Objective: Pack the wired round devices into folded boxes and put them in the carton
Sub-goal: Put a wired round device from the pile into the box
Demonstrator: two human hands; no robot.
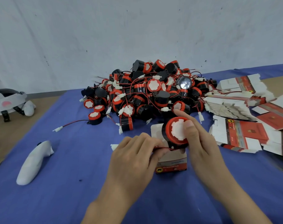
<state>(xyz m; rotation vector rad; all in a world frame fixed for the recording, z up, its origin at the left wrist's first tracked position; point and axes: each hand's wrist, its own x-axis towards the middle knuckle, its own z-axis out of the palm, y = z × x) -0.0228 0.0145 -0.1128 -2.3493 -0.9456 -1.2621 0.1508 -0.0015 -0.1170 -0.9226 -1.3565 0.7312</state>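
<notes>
The round device (176, 131) is gripped by the right hand (200, 143), thumb on its white face, just above the open folded box (171, 164) on the counter (73, 159). Its red wire (163, 148) is pinched by the left hand (134, 156). The wire is best tucked in beside the body, so no loop is caught under the flaps.

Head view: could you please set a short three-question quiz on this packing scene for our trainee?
1. True or false: the right hand holds a round device over the open box.
2. What does the left hand pinch? A the red wire; B a roll of tape; C a pair of scissors.
3. Fill in: seen from the person, the flat boxes lie to the ___ of the device pile.
Key: 1 true; 2 A; 3 right.
</notes>
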